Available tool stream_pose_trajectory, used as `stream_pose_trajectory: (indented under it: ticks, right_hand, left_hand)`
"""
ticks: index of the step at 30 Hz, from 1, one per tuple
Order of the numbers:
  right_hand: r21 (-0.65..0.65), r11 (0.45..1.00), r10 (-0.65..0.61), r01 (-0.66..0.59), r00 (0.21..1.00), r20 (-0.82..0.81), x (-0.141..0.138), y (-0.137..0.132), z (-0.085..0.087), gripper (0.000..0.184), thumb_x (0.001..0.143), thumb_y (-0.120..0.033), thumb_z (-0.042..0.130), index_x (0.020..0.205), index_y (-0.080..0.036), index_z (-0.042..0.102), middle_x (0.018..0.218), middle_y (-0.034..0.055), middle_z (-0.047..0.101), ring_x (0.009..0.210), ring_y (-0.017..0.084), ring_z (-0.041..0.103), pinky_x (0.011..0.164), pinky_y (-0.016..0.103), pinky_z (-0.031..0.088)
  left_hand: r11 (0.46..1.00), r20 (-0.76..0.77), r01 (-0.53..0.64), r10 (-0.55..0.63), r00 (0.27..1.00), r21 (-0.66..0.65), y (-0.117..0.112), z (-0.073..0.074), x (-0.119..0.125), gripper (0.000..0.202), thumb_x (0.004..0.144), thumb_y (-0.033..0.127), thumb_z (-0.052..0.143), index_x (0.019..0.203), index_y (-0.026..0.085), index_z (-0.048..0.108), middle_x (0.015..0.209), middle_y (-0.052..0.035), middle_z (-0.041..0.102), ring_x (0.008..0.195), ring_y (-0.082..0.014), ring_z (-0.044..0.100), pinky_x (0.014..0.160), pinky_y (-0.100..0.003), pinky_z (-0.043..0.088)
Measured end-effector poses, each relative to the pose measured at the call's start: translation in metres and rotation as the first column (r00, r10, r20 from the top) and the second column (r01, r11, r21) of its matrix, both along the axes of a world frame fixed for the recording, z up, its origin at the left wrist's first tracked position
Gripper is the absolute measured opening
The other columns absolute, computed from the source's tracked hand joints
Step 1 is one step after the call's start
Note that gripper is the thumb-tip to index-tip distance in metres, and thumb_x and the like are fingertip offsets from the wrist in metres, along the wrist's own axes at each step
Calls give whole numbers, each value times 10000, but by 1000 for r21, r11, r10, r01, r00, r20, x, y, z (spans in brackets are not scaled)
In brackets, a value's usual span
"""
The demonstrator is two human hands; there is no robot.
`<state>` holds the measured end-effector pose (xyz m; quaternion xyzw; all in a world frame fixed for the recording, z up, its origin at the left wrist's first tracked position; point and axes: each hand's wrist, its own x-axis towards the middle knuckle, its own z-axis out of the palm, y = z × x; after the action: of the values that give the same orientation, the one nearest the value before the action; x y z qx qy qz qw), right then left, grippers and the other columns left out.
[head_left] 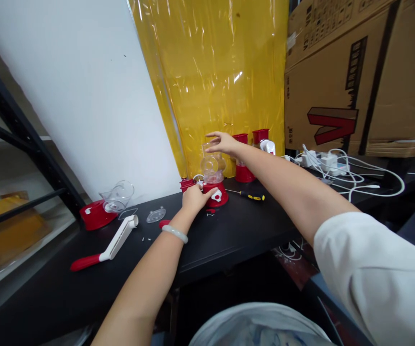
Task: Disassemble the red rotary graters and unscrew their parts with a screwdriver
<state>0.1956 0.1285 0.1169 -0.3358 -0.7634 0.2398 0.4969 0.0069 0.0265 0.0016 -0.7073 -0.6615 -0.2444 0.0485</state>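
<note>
A small appliance with a red base (218, 196) and a clear plastic housing (212, 166) stands on the black table (229, 235). My left hand (194, 197) is closed around the left side of the red base. My right hand (223, 142) hovers at the top rim of the clear housing, fingers stretched out and slightly apart, holding nothing I can see. A yellow-handled screwdriver (251, 195) lies just right of the base.
At the left lie another red base with a clear bowl (106, 206), a white crank with a red handle (108, 249) and a clear disc (156, 214). Two more red units (245, 166) stand behind. White chargers and cables (332, 166) sprawl right, below a cardboard box (358, 77).
</note>
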Motion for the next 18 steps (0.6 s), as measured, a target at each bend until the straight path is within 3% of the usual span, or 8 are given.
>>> stream_pose_trajectory:
  ticks: [3,5,8,12,18]
  right_hand:
    - [50,998,-28,41,972,-232,17,7,-20,784,627,-326,844,1322,-151,526,1183,154,660,1104,210,643,991,426,490]
    - [56,996,-39,67,913,-407,27,9,-38,796,631,-368,829,1319,-168,482,1189,147,653,1128,208,639,1000,432,488]
    - [74,996,-2,53,821,-570,38,8,-66,819,602,-440,823,1293,-203,452,1169,129,656,1102,205,656,1002,428,497]
    - [99,995,49,17,777,-628,47,-2,-84,804,563,-474,837,1238,-225,476,1131,104,664,1073,199,663,1022,415,491]
    - [26,1000,11,3,847,-532,60,-19,-78,717,674,-560,755,1283,-302,479,1203,89,650,1138,214,634,952,441,530]
  left_hand:
    - [1000,4,-7,7,1000,7,-6,-2,3,633,807,796,441,897,188,590,955,-181,725,986,-341,685,800,-377,467]
    - [1000,51,-6,6,999,-3,-10,-4,5,676,828,777,429,1058,153,549,1053,-222,705,1066,-367,663,864,-412,458]
    - [999,120,46,-48,992,14,-16,-7,9,871,743,766,587,1294,119,397,1233,-262,632,1202,-392,591,973,-456,418]
    - [980,147,186,-195,970,72,-15,-6,13,1125,571,629,828,1424,152,272,1443,-252,472,1334,-386,468,1076,-466,368]
    - [923,231,385,-379,896,20,12,-2,11,1156,494,433,915,1441,160,312,1471,-214,433,1324,-329,483,1101,-432,382]
